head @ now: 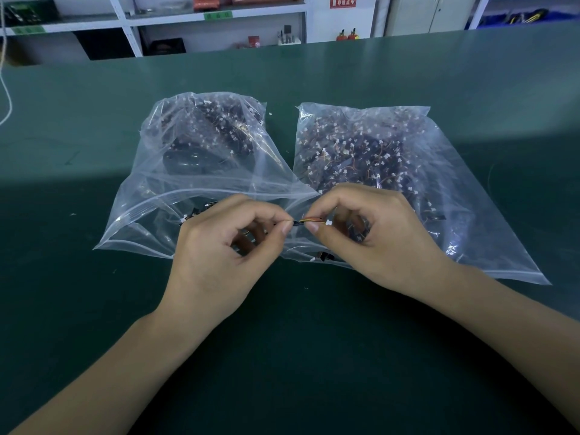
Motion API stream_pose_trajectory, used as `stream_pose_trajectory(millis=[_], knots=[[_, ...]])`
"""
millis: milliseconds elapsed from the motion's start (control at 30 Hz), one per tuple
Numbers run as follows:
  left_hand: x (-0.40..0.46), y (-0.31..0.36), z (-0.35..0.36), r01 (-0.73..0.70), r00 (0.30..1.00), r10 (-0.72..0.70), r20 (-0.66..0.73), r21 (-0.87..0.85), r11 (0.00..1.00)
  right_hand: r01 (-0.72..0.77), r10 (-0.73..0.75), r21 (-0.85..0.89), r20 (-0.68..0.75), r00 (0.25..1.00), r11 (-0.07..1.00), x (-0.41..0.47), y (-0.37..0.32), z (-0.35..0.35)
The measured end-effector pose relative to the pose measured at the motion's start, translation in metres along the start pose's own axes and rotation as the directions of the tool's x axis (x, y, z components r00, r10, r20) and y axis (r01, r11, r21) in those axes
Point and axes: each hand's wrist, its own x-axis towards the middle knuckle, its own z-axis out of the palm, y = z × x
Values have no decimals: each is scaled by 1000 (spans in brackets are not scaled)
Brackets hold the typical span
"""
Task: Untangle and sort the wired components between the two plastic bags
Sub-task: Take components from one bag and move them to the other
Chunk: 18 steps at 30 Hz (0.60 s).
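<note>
Green matting: dark green work surface fills the head view from the near edge to the far edge; a band of paler light crosses it behind the bags, and small pale specks lie scattered on it.
Left bag: clear plastic, crumpled, lying on the mat left of centre; packed at its far end with dark parts and small white connectors; its near end is flatter, with a few loose pieces inside.
Right bag: clear plastic, lying just beside the left bag with the near corners overlapping; holds a dense tangle of dark parts, white connectors and thin reddish and orange leads.
Wired component: short bundle of yellow, orange and red leads with a dark part at its left end and a white connector at its right end; held above the place where the two bags meet.
Left hand: thumb and forefinger pinch the dark end of the component; the other fingers are curled under the palm.
Right hand: thumb and forefinger pinch the leads near the white connector; the other fingers are curled inward.
Forearms: bare, entering from the lower corners.
White cord: hangs in a loop at the far left edge.
Shelving: white racks behind the bench, carrying boxes, small items and green labels.
Red sign: on the white wall, lettering too small to read.
Blue bins: on a rack at the far right.
</note>
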Motion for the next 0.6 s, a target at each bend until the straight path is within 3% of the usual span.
stream_pose_trajectory(millis=[367, 600], knots=[[-1, -1, 0, -21, 999, 19, 34, 54, 998, -11, 12, -20, 33, 999, 1000, 2, -2, -1], [2, 2, -4, -4, 997, 7, -78, 44, 999, 51, -29, -152, 143, 989, 987, 1, 1, -4]])
